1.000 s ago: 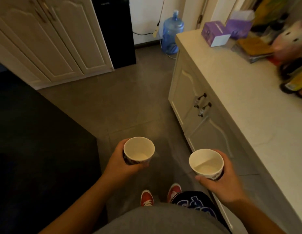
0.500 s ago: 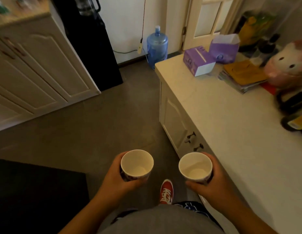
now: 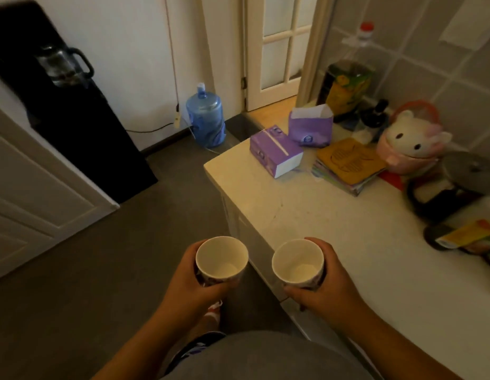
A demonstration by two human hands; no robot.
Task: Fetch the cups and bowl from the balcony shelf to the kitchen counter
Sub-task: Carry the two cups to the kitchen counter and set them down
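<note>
I hold two empty white cups with patterned outsides, one in each hand. My left hand (image 3: 194, 286) grips the left cup (image 3: 221, 260) above the grey floor. My right hand (image 3: 324, 289) grips the right cup (image 3: 298, 263) just at the front edge of the cream kitchen counter (image 3: 334, 220), which runs along my right side. Both cups are upright and level with each other. No bowl is in view.
On the counter's far end lie a purple tissue box (image 3: 275, 152), a purple bag (image 3: 311, 126), a stack of books (image 3: 348, 165), a plush toy (image 3: 413, 139) and a dark pot (image 3: 452, 182). A blue water jug (image 3: 205, 120) stands on the floor by a door.
I have walked along the counter and my view has lifted and turned right. The counter's far end and the glass door came closer. Both hands kept their cups, the right one nearer the counter's edge.
</note>
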